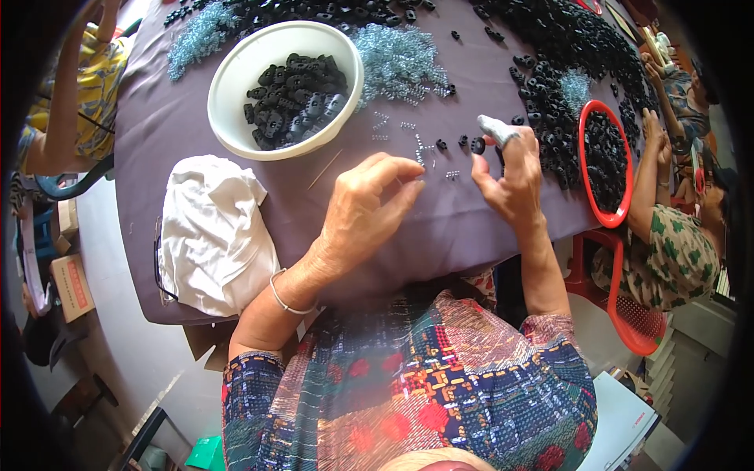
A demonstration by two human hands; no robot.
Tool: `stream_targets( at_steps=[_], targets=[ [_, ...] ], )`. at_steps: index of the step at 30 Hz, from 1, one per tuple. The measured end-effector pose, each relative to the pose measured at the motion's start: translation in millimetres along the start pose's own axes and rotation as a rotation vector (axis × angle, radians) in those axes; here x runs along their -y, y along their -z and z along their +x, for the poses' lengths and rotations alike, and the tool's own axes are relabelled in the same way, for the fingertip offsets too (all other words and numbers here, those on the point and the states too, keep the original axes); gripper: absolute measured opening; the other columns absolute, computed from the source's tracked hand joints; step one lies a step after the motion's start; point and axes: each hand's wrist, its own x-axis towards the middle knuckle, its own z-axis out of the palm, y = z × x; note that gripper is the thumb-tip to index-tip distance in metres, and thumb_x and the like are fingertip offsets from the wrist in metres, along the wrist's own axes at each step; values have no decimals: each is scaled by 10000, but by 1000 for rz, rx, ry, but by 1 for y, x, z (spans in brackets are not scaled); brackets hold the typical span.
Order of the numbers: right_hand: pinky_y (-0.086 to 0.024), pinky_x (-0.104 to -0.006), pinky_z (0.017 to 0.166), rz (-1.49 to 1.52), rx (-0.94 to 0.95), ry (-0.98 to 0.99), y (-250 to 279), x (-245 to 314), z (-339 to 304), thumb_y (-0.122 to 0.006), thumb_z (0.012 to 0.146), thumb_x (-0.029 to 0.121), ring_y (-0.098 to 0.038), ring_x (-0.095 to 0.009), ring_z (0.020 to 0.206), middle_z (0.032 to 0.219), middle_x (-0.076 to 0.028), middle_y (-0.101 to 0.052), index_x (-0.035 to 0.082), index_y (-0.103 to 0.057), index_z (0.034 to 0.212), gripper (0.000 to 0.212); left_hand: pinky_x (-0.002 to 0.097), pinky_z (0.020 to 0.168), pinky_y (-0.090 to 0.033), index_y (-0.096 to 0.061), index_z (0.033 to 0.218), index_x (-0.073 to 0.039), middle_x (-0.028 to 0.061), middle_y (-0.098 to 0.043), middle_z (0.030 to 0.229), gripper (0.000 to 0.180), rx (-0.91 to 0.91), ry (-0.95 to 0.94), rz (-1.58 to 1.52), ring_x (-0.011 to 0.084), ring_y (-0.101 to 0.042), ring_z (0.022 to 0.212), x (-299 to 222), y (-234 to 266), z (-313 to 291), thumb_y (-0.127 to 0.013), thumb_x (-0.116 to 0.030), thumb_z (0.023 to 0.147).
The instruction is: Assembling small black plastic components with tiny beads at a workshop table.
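Right of the white bowl (236, 86), the right hand (510, 173) pinches a small black part (477, 146), the left hand (363, 202) has its fingertips apart near loose springs (419, 144), so single-piece handling seems in hand, and the next move probably needs careful alignment.

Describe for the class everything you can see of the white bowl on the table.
The white bowl is round and wide, with a smooth, slightly glossy wall that looks like plastic and a rim around its open top. It stands upright on the purple-grey tablecloth, partly filled with a heap of small black parts; bare wall shows above them. A pile of pale springs lies close by its right side. The left hand is apart from it. Its underside is hidden.
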Motion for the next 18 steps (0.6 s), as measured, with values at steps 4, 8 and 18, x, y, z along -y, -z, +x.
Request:
stream_targets(
  at_steps=[4,8,18],
  targets=[
    [-449,-381,802,114,-113,40,4,45,2,-723,654,-12,-558,-267,872,940,-76,-603,25,-559,1175,547,263,757,-533,-640,998,18,84,-680,918,210,30,276,-312,128,-658,846,-9,1,-2,-711,-107,846],
    [-442,-402,790,96,-132,88,0,66,0,-731,682,66,-549,-267,864,952,-73,-608,24,-582,1070,418,264,779,-527,-627,1043,24,74,-673,921,256,89,384,-572,123,-645,862,-5,-1,-3,-714,-127,856],
    [-469,-415,777,284,-172,94,-6,64,-9,-739,657,22,-571,-304,889,988,-100,-611,1,-598,1067,434,240,727,-523,-630,1029,18,54,-672,905,183,110,454,-836,88,-620,819,-2,-1,-4,-683,-72,879]
  ],
)
